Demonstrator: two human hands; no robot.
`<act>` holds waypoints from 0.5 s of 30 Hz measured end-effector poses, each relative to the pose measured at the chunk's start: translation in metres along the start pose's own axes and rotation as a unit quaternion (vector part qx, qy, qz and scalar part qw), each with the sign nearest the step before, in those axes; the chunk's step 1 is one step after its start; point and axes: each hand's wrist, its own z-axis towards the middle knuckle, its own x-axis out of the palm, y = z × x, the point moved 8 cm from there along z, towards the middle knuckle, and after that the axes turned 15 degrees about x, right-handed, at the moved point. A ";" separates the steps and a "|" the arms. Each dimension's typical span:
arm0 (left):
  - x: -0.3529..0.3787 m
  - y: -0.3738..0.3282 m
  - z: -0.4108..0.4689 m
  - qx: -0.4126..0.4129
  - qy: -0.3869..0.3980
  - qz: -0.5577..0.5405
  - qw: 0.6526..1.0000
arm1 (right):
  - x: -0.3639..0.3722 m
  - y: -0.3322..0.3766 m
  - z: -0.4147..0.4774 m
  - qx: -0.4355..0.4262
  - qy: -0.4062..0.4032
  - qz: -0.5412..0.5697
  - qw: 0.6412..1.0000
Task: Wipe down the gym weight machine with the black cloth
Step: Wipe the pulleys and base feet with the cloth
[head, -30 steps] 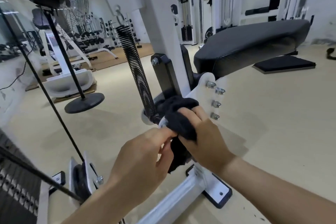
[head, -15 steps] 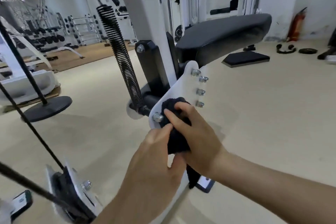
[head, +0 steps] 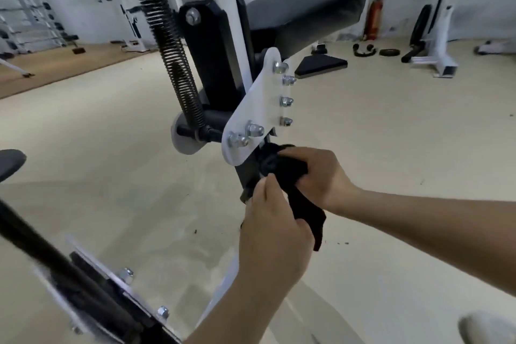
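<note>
- left hand is nearest the camera: fingers curled, thumb and fingertips closed on the lower part of the black cloth; reads as a pinch, contact partly hidden by the knuckles
- black cloth: soft, light, limp, holds no shape of its own; it bunches into a wad, with the free end hanging below the right fingers, just right of the left palm
- handling risk, my read: nothing fragile here; the risks are the cloth slipping from a loose grip or the hanging end snagging on hardware
- best hold, my read: wad in the palm, fingers wrapped over the back so the fabric faces the metal, tail gathered in
- right hand just beyond: fingers clenched round the wad, pressing it to the black post directly ahead of the fingertips
- weight machine: looks rigid and heavy; I judge it takes firm wiping pressure without shifting
- white plate just above the right fingers; its bolts stick out and could catch fabric
- spring up and left of both hands, well apart; the coils could trap cloth
- seat pad above and beyond the fingers, untouched
</note>
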 end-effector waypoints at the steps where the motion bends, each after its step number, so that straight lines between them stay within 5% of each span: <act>1: 0.000 0.000 0.001 0.003 0.000 0.010 1.000 | -0.002 0.004 0.008 0.007 -0.032 0.030 0.999; 6: 0.015 0.016 0.013 -0.012 0.013 0.074 0.997 | 0.047 -0.011 0.019 -0.097 -0.020 -0.071 0.993; 9: 0.028 0.026 0.022 -0.003 0.029 0.146 0.989 | 0.073 -0.074 0.015 -0.128 0.080 -0.172 0.974; 12: 0.039 0.026 0.034 -0.007 0.062 0.212 0.975 | 0.063 -0.105 0.022 -0.046 0.160 -0.007 0.986; 15: 0.041 0.022 0.041 -0.020 0.053 0.249 0.967 | 0.038 -0.100 0.053 0.081 0.106 0.219 0.967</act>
